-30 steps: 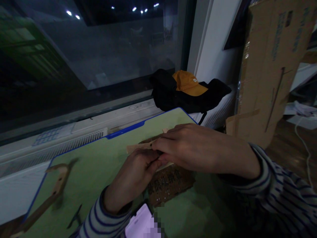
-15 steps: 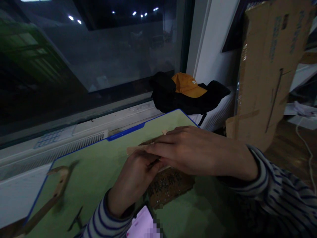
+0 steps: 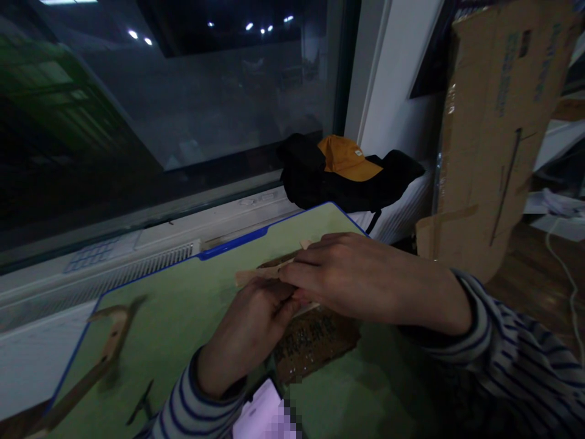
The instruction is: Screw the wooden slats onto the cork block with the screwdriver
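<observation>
My left hand [image 3: 251,335] is closed, its fingers curled around a pale wooden strip [image 3: 245,278] whose end sticks out past the knuckles. From the right, my right hand [image 3: 351,277] reaches across and meets it, its fingers bent down over the same strip. Both sets of fingertips are mostly hidden, and so is most of the strip. Under the hands lies a brown cardboard piece [image 3: 320,344] with dark printed characters and a ragged edge. A small pale tip [image 3: 305,244] shows beyond my right fingers.
The green tabletop [image 3: 183,329] has a blue rim. A curved wooden piece with holes [image 3: 110,347] and a small dark tool [image 3: 141,402] lie left; a phone with a lit screen [image 3: 260,411] lies near. Beyond are an orange cap [image 3: 347,158], black bag [image 3: 301,174] and large cardboard box [image 3: 493,140].
My right fingers have shifted very slightly on the strip, and a little more of its wood shows. Otherwise both hands keep nearly the same place.
</observation>
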Motion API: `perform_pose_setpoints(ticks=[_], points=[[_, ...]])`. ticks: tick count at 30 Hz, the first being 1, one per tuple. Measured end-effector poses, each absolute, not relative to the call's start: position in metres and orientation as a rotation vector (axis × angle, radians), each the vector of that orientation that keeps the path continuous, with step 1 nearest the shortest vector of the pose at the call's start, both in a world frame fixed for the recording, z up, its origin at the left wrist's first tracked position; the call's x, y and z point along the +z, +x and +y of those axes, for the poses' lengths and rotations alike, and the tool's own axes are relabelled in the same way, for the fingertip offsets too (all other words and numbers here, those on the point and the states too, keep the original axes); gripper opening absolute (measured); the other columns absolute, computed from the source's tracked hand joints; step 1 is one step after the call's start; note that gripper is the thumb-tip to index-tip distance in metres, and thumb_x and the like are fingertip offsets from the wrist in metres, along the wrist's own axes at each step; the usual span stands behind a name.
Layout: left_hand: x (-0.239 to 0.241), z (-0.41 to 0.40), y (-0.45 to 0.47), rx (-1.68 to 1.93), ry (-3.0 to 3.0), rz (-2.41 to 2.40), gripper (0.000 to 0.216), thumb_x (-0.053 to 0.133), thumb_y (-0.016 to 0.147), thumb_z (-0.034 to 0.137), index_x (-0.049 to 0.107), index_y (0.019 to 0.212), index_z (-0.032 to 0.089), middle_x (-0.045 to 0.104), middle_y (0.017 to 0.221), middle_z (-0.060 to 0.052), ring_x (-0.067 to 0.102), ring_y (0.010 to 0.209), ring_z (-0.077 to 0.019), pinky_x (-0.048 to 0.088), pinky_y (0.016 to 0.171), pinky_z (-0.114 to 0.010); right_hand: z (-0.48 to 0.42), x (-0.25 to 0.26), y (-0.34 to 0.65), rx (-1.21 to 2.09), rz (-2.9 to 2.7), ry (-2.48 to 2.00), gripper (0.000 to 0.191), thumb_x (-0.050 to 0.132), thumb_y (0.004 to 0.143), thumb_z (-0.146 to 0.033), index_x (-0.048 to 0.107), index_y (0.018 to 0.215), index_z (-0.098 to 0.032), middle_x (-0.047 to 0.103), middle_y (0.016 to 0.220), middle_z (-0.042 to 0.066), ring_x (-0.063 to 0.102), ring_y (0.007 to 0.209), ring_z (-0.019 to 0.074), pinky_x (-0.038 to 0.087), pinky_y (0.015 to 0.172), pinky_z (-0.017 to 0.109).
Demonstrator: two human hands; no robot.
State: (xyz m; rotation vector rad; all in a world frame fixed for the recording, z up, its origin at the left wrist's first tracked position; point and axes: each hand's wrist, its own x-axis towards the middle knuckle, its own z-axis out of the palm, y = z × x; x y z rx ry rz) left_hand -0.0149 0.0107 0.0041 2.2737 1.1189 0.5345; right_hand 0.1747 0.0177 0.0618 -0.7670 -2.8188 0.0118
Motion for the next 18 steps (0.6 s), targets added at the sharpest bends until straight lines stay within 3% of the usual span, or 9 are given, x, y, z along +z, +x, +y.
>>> perform_pose_setpoints(ticks=[7,13,18], points=[[0.0003,0.0109,-0.0131,0.606,2.221,1.185,0.014,0.062,0.083,0.026,0.071,0.076,0.018,0.073,0.075,-0.002,0.067,0.066,-0.017,0.049,0.059,-0.025,0.0178,0.0638,0.1737,0.002,-2.833,-0.8,0.011,0.05,0.091,-0.022,0.053,0.101,-0.018,0.065,0.093,0.005,0.062,0.082,0.0223,0.044,0.066,0.035],[0.0013,0.0098,-0.0142,0.633,2.366,1.144,0.017,0.06,0.085,0.022,0.07,0.073,0.017,0.074,0.081,-0.004,0.068,0.076,-0.0193,0.049,0.07,-0.03,0.0181,0.0649,0.1739,0.13,-2.839,-0.743,0.02,0.051,0.091,-0.023,0.054,0.11,-0.02,0.067,0.098,0.005,0.062,0.093,0.0214,0.044,0.078,0.035],[0.001,0.0108,-0.0159,0.593,2.398,1.065,0.025,0.05,0.092,0.029,0.07,0.079,0.019,0.074,0.09,-0.004,0.068,0.084,-0.0202,0.05,0.076,-0.033,0.0189,0.0646,0.1746,0.122,-2.834,-0.752,0.011,0.05,0.091,-0.021,0.056,0.101,-0.019,0.068,0.093,0.004,0.063,0.089,0.0212,0.044,0.075,0.035]])
